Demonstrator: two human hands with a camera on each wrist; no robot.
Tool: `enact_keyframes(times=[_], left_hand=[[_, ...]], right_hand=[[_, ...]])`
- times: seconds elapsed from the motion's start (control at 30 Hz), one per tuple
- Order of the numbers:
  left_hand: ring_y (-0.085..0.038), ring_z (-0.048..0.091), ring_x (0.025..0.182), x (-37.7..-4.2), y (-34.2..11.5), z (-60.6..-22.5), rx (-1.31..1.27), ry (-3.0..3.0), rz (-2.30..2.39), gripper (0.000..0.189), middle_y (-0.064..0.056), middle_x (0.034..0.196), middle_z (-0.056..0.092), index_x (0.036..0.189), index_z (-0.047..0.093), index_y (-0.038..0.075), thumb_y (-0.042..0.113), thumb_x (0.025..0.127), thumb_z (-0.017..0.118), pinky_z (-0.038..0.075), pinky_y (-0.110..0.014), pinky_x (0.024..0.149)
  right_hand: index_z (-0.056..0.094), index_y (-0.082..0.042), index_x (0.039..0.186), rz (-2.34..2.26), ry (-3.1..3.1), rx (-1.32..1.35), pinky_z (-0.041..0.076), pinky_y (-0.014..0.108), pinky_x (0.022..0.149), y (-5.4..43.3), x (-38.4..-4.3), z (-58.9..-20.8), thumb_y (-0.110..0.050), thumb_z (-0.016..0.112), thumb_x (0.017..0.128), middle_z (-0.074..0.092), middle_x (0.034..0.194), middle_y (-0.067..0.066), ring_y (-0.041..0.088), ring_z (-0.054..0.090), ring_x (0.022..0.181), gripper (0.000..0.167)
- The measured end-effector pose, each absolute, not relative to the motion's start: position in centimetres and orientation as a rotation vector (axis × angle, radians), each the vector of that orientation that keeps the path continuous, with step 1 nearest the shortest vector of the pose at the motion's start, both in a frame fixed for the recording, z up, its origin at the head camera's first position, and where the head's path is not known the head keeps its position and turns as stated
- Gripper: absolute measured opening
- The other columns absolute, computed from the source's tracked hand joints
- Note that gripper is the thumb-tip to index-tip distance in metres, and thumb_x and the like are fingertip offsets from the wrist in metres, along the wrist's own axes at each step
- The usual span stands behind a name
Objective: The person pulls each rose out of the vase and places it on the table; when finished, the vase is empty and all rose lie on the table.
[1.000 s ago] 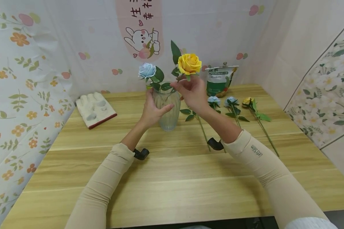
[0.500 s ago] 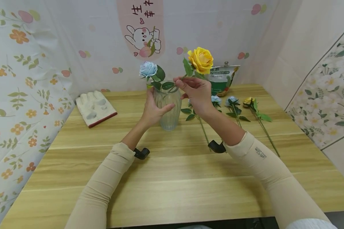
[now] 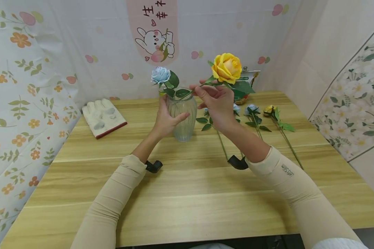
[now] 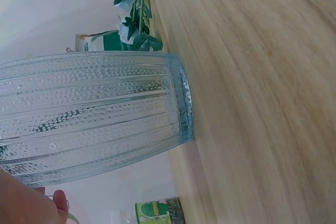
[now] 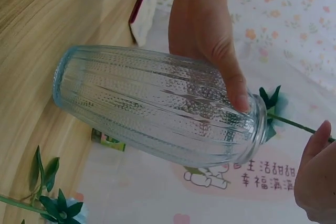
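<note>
My left hand (image 3: 166,119) grips a clear ribbed glass vase (image 3: 184,121) near its neck. The vase stands on the table, and the left thumb (image 5: 236,90) lies on its side in the right wrist view. A light blue rose (image 3: 160,75) with green leaves rises at the vase's mouth; the lower part of its stem is hard to make out. Between thumb and fingers, my right hand (image 3: 216,103) pinches the stem of a yellow rose (image 3: 226,68). The bloom leans right, while the stem (image 5: 294,123) slants to the vase's rim; whether its tip is inside, I cannot tell.
To the right on the wooden table (image 3: 174,207) lie more roses, blue (image 3: 252,110) and yellow (image 3: 269,110). Behind them stands a green and white pouch (image 3: 243,80). White work gloves (image 3: 103,117) lie left. A green-labelled container (image 4: 157,211) is behind the vase.
The yellow rose has swung right and tilted over, with my right hand shifting slightly right. My left hand and the vase have stayed in place.
</note>
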State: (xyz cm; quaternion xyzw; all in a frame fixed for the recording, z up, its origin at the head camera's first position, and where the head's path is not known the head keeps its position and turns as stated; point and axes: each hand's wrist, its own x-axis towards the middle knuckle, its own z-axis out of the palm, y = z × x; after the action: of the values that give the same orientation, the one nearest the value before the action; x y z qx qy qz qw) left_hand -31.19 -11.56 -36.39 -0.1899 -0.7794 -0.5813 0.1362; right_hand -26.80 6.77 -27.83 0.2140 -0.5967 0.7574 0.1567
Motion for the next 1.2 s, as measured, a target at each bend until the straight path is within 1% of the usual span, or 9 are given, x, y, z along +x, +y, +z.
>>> enact_keyframes(times=[0.07, 0.13, 0.23, 0.33, 0.47, 0.6, 0.73, 0.97, 1.2], left_hand=[[-0.025, 0.035, 0.138, -31.2, -11.6, -36.4, -0.552, -2.256, -1.688, 0.093, -0.011, 0.151, 0.033, 0.15, 0.016, 0.01, 0.022, 0.083, 0.079, 0.026, -0.045, 0.114], [-0.027, 0.033, 0.139, -31.3, -11.6, -36.4, -0.557, -2.255, -1.691, 0.093, -0.013, 0.152, 0.032, 0.151, 0.015, 0.008, 0.018, 0.083, 0.079, 0.024, -0.045, 0.115], [-0.029, 0.031, 0.14, -31.2, -11.5, -36.1, -0.567, -2.253, -1.697, 0.093, -0.015, 0.152, 0.03, 0.15, 0.014, 0.005, 0.014, 0.083, 0.078, 0.022, -0.046, 0.116], [-0.03, 0.031, 0.14, -30.1, -11.4, -35.1, -0.575, -2.249, -1.704, 0.09, -0.018, 0.151, 0.031, 0.149, 0.016, 0.002, 0.012, 0.084, 0.076, 0.022, -0.045, 0.116], [-0.031, 0.031, 0.14, -28.6, -11.1, -33.8, -0.577, -2.24, -1.717, 0.088, -0.02, 0.149, 0.032, 0.148, 0.017, 0.0, 0.013, 0.084, 0.077, 0.022, -0.044, 0.116], [-0.03, 0.032, 0.139, -28.6, -11.1, -33.7, -0.583, -2.226, -1.727, 0.089, -0.02, 0.149, 0.032, 0.148, 0.017, 0.0, 0.013, 0.083, 0.078, 0.023, -0.043, 0.116], [-0.031, 0.032, 0.139, -28.6, -11.1, -33.7, -0.579, -2.238, -1.72, 0.089, -0.021, 0.149, 0.032, 0.148, 0.016, -0.001, 0.011, 0.084, 0.076, 0.024, -0.044, 0.116], [-0.031, 0.033, 0.139, -28.7, -11.2, -33.8, -0.582, -2.231, -1.717, 0.088, -0.021, 0.149, 0.031, 0.148, 0.016, -0.001, 0.01, 0.084, 0.077, 0.024, -0.043, 0.116], [-0.031, 0.033, 0.139, -28.8, -11.2, -33.8, -0.579, -2.24, -1.721, 0.089, -0.021, 0.149, 0.032, 0.148, 0.015, -0.002, 0.01, 0.084, 0.076, 0.024, -0.043, 0.116]], right_hand=[[0.067, 0.002, 0.1, 2.202, -1.687, 0.596, 0.054, 0.026, 0.055, 6.9, -26.6, -27.7, -0.006, 0.071, 0.091, 0.077, 0.092, 0.002, 0.019, 0.072, 0.085, 0.012], [0.065, 0.0, 0.103, 2.232, -1.67, 0.583, 0.054, 0.026, 0.055, 7.1, -26.5, -27.7, -0.004, 0.071, 0.09, 0.077, 0.091, 0.002, 0.018, 0.072, 0.084, 0.015], [0.064, 0.003, 0.104, 2.259, -1.644, 0.585, 0.054, 0.026, 0.056, 7.3, -26.6, -27.7, -0.001, 0.071, 0.089, 0.076, 0.091, 0.002, 0.016, 0.072, 0.084, 0.017], [0.068, 0.003, 0.101, 2.258, -1.635, 0.591, 0.054, 0.026, 0.056, 7.5, -26.7, -27.7, 0.001, 0.072, 0.088, 0.076, 0.092, 0.003, 0.018, 0.072, 0.087, 0.014], [0.07, -0.003, 0.098, 2.271, -1.625, 0.559, 0.053, 0.026, 0.055, 7.8, -26.3, -27.7, -0.002, 0.073, 0.088, 0.076, 0.094, 0.003, 0.018, 0.072, 0.088, 0.01], [0.072, -0.008, 0.098, 2.219, -1.542, 0.611, 0.053, 0.025, 0.054, 8.5, -25.8, -27.8, -0.002, 0.071, 0.09, 0.076, 0.094, 0.005, 0.019, 0.073, 0.084, 0.01], [0.075, -0.014, 0.099, 2.134, -1.427, 0.682, 0.053, 0.024, 0.054, 9.6, -25.4, -27.8, 0.002, 0.067, 0.091, 0.076, 0.094, 0.006, 0.019, 0.073, 0.083, 0.02], [0.073, -0.001, 0.1, 2.197, -1.136, 0.701, 0.056, 0.028, 0.058, 12.1, -24.6, -27.2, 0.004, 0.071, 0.086, 0.075, 0.091, 0.017, 0.024, 0.072, 0.085, 0.016], [0.071, 0.005, 0.103, 2.121, -1.119, 0.698, 0.055, 0.028, 0.056, 15.6, -24.0, -27.6, 0.008, 0.068, 0.086, 0.073, 0.09, 0.022, 0.03, 0.073, 0.083, 0.018]])
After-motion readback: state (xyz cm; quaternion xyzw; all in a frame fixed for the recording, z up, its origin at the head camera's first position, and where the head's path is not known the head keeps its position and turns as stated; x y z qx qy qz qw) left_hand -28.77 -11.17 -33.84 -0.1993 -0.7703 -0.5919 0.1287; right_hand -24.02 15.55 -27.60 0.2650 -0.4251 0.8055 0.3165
